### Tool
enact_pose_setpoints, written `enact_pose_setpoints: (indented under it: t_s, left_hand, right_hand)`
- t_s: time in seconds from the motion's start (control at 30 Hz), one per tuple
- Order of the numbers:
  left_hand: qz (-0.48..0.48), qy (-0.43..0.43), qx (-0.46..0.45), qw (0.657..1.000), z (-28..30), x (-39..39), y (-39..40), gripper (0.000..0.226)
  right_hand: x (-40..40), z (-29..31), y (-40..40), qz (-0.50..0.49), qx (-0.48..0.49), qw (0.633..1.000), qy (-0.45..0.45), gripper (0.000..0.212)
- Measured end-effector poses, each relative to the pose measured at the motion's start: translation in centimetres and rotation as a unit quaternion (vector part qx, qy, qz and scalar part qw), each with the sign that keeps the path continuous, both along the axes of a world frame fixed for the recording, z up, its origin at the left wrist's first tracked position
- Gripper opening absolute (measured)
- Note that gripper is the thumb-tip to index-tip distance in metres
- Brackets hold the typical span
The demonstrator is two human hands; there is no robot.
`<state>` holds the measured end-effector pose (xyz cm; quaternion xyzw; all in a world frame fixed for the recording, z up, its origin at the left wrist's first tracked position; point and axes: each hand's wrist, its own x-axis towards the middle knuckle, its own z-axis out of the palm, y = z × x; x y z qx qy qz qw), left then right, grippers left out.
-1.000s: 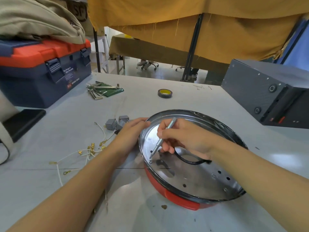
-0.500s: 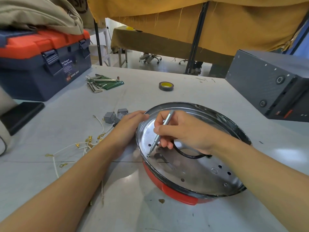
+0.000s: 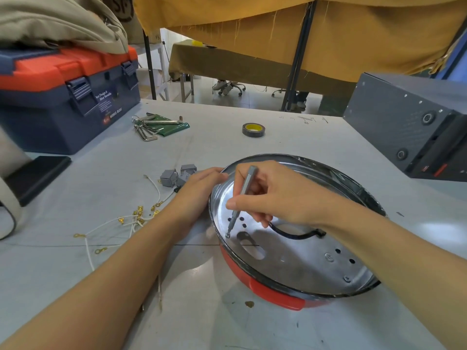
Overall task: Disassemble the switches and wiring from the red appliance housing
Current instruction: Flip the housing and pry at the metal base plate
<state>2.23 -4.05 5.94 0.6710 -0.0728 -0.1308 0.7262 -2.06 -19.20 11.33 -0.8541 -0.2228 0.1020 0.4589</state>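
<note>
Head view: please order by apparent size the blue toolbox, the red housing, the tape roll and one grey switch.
1. red housing
2. blue toolbox, partly cropped and farther away, so ranks 1 and 2 are unsure
3. grey switch
4. tape roll, similar to the switch

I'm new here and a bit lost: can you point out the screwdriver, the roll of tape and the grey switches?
screwdriver (image 3: 242,195): head view, middle of its metal shaft.
roll of tape (image 3: 253,129): head view, dark outer rim.
grey switches (image 3: 168,178): head view, body of the leftmost one.

Red housing (image 3: 275,294) with shiny silver plate (image 3: 298,258) dotted with dark holes; grey screwdriver (image 3: 242,193); white wires (image 3: 111,226) tipped with gold terminals; grey switches (image 3: 177,176); navy toolbox (image 3: 63,117), orange lid; black-and-yellow tape roll (image 3: 253,130); pale grey counter (image 3: 214,137).
</note>
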Motion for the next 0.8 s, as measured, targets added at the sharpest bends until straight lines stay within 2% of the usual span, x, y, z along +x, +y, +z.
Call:
enact_pose_setpoints:
  t_s: [0.2,0.37,0.53,0.67,0.8]
  left_hand:
    - [0.007,-0.004,-0.019,1.0,-0.5,0.3,-0.2,0.023]
    - [-0.007,-0.021,0.002,1.0,-0.5,0.5,-0.1,0.022]
    - [-0.015,-0.053,0.043,0.998,-0.7,0.5,0.3,0.023]
    - [0.009,-0.052,0.026,0.998,-0.4,0.5,0.0,0.02]
    - [0.001,-0.049,0.027,0.998,-0.3,0.4,-0.1,0.021]
  right_hand:
    - [0.6,3.3,0.8,0.03,-0.126,0.99,0.048,0.013]
    - [0.4,4.1,2.6,0.033,-0.228,0.973,0.027,0.021]
    - [-0.4,2.6,3.1,-0.025,-0.179,0.983,-0.03,0.035]
    - [-0.9,1.4,2.6,-0.078,-0.106,0.991,-0.03,0.031]
    - [-1.0,1.4,2.2,-0.05,-0.127,0.99,-0.043,0.036]
